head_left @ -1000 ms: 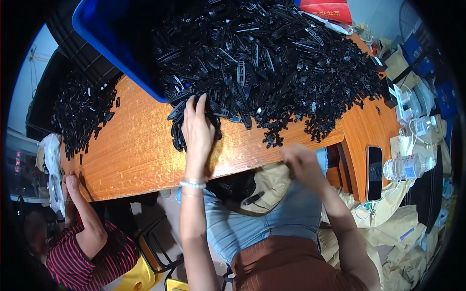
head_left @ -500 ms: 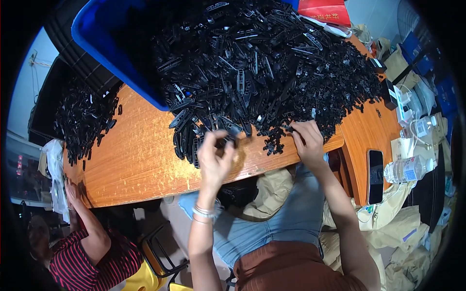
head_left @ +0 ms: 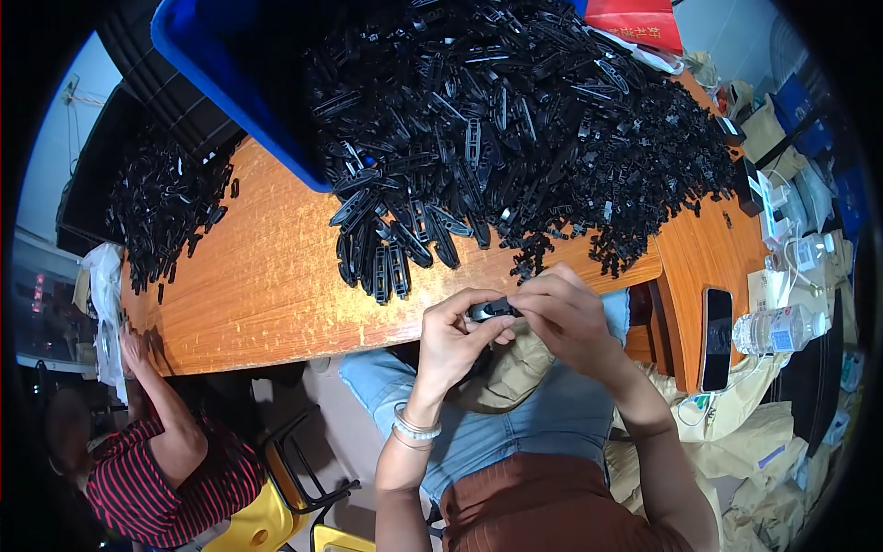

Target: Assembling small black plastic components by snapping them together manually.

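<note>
While the table carries the pile toward 12 o'clock, I've got left hand and right hand meeting by its near edge. Left fingers grip the part, long axis roughly 9-to-3; right fingertips bunch at its 3 o'clock end, can't tell if gripping.

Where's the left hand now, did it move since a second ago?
Yes. Judged against the blue bin, the left hand has moved right and down in the picture, farther away.
</note>
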Motion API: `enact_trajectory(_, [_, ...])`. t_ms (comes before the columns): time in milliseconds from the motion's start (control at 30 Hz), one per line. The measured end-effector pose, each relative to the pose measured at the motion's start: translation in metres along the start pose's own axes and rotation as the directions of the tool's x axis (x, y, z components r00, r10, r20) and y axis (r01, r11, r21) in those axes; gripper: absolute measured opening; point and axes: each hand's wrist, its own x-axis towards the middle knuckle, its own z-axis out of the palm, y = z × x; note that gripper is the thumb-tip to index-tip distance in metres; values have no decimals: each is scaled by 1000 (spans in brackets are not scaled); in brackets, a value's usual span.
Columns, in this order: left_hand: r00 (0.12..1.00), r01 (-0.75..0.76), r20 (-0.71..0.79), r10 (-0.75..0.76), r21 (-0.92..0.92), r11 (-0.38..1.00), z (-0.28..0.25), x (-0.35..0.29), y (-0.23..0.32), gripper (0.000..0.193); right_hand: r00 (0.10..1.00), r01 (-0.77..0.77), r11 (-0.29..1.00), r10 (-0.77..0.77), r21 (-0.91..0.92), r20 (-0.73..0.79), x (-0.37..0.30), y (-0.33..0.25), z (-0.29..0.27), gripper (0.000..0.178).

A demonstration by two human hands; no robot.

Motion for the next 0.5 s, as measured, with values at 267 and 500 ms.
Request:
enact_trajectory(267, [1000, 8, -27, -14, -189, 982, 6, -8, -6, 15, 991, -113, 988, 104, 104, 86, -8, 4, -6, 29])
enact_trajectory(500, [998, 30, 47, -28, -27, 999, 1, -18, -17, 20, 737, -673, 522, 531, 524, 419, -43, 15, 6, 29])
